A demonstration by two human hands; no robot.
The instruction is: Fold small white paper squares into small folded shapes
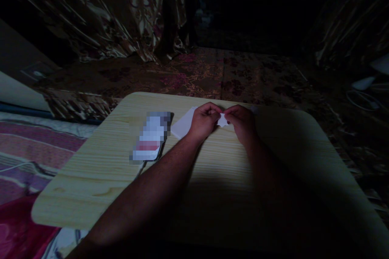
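Observation:
Over the far middle of the wooden table, my left hand [205, 120] and my right hand [241, 121] pinch a small white piece of paper [223, 120] between them. Its lower edge looks jagged, and both sets of fingertips cover its upper part. Beside and partly behind my left hand lies a flat white sheet or pad of paper [183, 124]. Farther left rests a phone [150, 135] with its screen lit and blurred out; a white cable [139, 168] runs from its near end toward me.
The light wood table [100, 162] has rounded corners. A bed with striped covers [39, 149] adjoins it on the left. Patterned curtains [136, 12] hang beyond a cloth-covered ledge [194, 73]. At the dim right edge are a white object [364, 83] and a cable [361, 103].

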